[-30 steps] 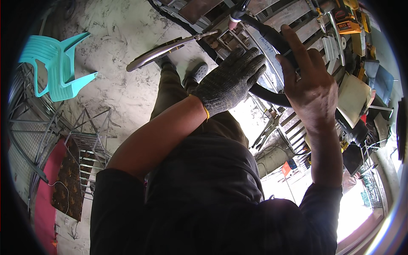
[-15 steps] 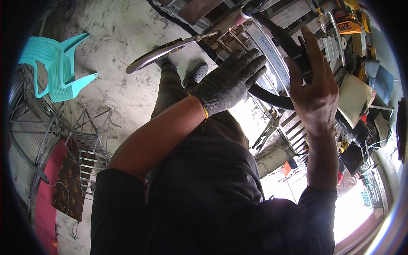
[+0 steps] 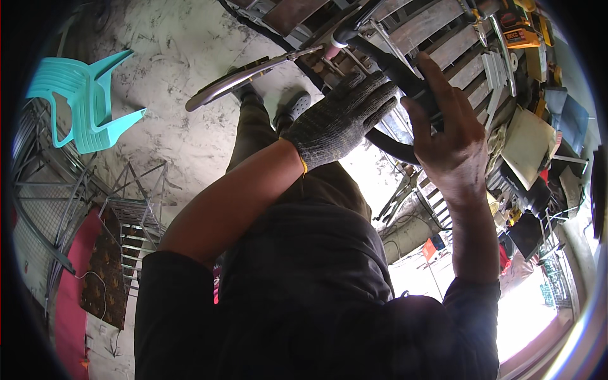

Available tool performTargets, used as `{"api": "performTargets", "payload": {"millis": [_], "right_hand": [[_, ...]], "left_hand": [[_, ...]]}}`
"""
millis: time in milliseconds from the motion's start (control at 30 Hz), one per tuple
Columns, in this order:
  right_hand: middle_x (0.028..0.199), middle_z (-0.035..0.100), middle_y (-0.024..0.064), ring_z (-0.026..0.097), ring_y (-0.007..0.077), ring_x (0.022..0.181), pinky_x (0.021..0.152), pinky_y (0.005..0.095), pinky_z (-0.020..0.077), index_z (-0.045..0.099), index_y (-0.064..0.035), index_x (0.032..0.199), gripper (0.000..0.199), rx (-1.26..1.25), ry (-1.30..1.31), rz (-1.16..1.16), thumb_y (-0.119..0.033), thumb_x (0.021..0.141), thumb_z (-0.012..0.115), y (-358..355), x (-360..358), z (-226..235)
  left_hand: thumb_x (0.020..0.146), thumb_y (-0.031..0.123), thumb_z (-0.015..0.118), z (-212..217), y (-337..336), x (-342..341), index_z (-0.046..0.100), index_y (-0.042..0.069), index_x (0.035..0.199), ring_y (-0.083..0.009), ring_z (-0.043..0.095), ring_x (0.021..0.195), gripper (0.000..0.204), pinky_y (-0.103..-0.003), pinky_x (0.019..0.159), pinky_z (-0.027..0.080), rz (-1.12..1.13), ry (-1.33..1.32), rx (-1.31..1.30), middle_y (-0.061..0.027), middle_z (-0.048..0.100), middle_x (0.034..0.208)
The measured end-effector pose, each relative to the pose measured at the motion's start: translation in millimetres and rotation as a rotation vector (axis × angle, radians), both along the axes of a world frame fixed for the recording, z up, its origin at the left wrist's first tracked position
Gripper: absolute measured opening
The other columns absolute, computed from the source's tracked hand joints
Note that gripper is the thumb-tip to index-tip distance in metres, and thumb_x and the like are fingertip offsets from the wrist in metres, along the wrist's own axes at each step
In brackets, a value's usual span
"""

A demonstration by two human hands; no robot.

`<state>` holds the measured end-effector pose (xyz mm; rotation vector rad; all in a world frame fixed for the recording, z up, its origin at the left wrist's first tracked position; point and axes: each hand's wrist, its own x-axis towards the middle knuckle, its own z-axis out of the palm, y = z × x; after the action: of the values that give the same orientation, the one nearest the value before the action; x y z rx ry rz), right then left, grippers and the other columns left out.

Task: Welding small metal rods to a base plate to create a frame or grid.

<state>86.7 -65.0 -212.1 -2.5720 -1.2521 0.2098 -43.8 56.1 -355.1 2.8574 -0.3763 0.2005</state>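
My bare right hand [image 3: 453, 136] is closed around the black body of a welding torch [image 3: 396, 69], its index finger stretched along the handle. The torch's pink nozzle [image 3: 332, 50] points down at metal bars. A black cable [image 3: 392, 147] runs from behind my left hand toward the right wrist. My left hand [image 3: 342, 117], in a dark knitted glove, lies over the bars beside the torch with its fingers stretched forward. What its fingertips touch is hidden. Left of the nozzle is a curved, shiny-edged plate [image 3: 231, 85] on a narrow stem, seen nearly edge-on.
A slatted bench [image 3: 437, 28] extends along the far right, with tools and an orange box [image 3: 520, 38] at its side. On the left are a turquoise plastic chair [image 3: 82, 101] and metal wire frames [image 3: 139, 202]. My shoe [image 3: 294, 104] stands on the stained floor.
My right hand and the torch have moved left and slightly down, bringing the nozzle closer to the stemmed plate. A pale bar below the torch shows less. My left hand has barely shifted.
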Motion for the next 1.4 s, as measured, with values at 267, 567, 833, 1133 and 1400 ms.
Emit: {"api": "performTargets", "payload": {"millis": [267, 567, 833, 1133, 1400], "right_hand": [[0.087, 0.065, 0.0086, 0.072, 0.0228, 0.064, 0.052, 0.0386, 0.0594, 0.058, -0.0234, 0.146, 0.063, 0.012, -0.041, 0.024, -0.02, 0.088, 0.082, -1.1, -3.5, -3.9], [0.084, 0.061, 0.0063, 0.065, 0.0178, 0.056, 0.046, 0.0351, 0.056, 0.059, -0.0244, 0.146, 0.058, -0.064, -0.099, 0.05, -0.024, 0.091, 0.079, -3.1, -9.6, -1.6], [0.091, 0.065, 0.0086, 0.069, 0.0169, 0.063, 0.047, 0.0329, 0.0563, 0.056, -0.0204, 0.149, 0.064, -0.13, -0.101, 0.096, -0.024, 0.09, 0.081, -9.4, -7.0, -5.0], [0.115, 0.072, 0.0177, 0.077, 0.0239, 0.089, 0.073, 0.0352, 0.0614, 0.034, -0.0101, 0.16, 0.084, 0.122, 0.005, -0.376, -0.008, 0.09, 0.08, -42.1, -26.0, 11.9], [0.08, 0.062, 0.0058, 0.063, 0.0186, 0.07, 0.067, 0.0346, 0.0522, 0.033, -0.0136, 0.162, 0.082, 0.212, 0.153, -0.943, -0.016, 0.092, 0.076, -90.4, -89.5, 47.1]], "left_hand": [[0.096, 0.041, 0.06, -3.5, -1.1, 1.0, 0.037, 0.002, 0.159, -0.0341, 0.022, 0.158, 0.078, -0.054, 0.129, 0.015, -0.011, 0.01, -0.055, -0.0152, 0.031, 0.168], [0.089, 0.017, 0.066, -3.6, 0.9, 3.5, 0.064, 0.005, 0.137, -0.0385, 0.042, 0.147, 0.05, -0.054, 0.123, 0.031, 0.03, -0.096, -0.208, -0.0189, 0.051, 0.152], [0.095, 0.03, 0.059, -2.5, -0.4, -0.4, 0.044, 0.004, 0.156, -0.033, 0.027, 0.156, 0.068, -0.053, 0.128, 0.02, -0.011, 0.045, -0.182, -0.0143, 0.035, 0.166], [0.09, 0.028, 0.066, 3.7, 4.4, 5.1, 0.043, 0.008, 0.157, -0.0337, 0.027, 0.156, 0.074, -0.052, 0.129, 0.016, -0.027, 0.046, -0.134, -0.0134, 0.033, 0.167], [0.086, 0.047, 0.073, 33.5, 14.9, 9.7, 0.031, 0.003, 0.162, -0.0391, 0.016, 0.159, 0.097, -0.056, 0.128, 0.011, -0.104, 0.276, 0.005, -0.0209, 0.021, 0.17]]}}
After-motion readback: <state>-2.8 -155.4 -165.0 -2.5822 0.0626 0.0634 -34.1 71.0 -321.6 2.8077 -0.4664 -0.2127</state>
